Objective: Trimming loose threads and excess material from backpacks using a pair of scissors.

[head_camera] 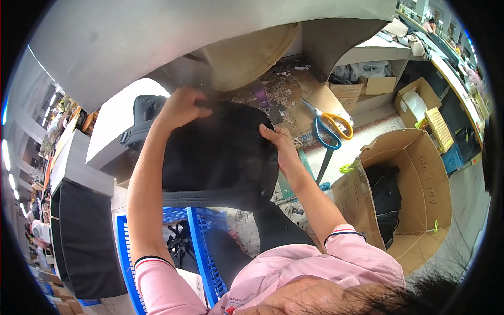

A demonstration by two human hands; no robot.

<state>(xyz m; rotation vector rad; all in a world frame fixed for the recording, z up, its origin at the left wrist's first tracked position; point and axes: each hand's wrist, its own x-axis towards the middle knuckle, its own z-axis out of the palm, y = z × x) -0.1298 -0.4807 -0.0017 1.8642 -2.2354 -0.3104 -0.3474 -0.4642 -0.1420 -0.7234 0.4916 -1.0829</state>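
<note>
Both my hands hold a black fabric backpack [220, 157] up in front of me. My left hand [183, 108] grips its far left edge, thumb and fingers pinching the black cloth. My right hand [281, 147] holds the right edge, with the thumb on top of the fabric. Padded straps and a buckle [125, 138] stick out on the bag's left side. The bag's underside is hidden from me. Beyond my right hand is a pair of scissors [327, 125] with one blue and one orange handle, blades pointing away.
A large open cardboard box [417, 189] with a black bag [384, 201] inside stands to the right. A blue plastic basket [193, 224] holding black straps is at lower left. A grey machine body or panel [197, 27] overhangs the far side. Scraps litter the board [311, 90] below.
</note>
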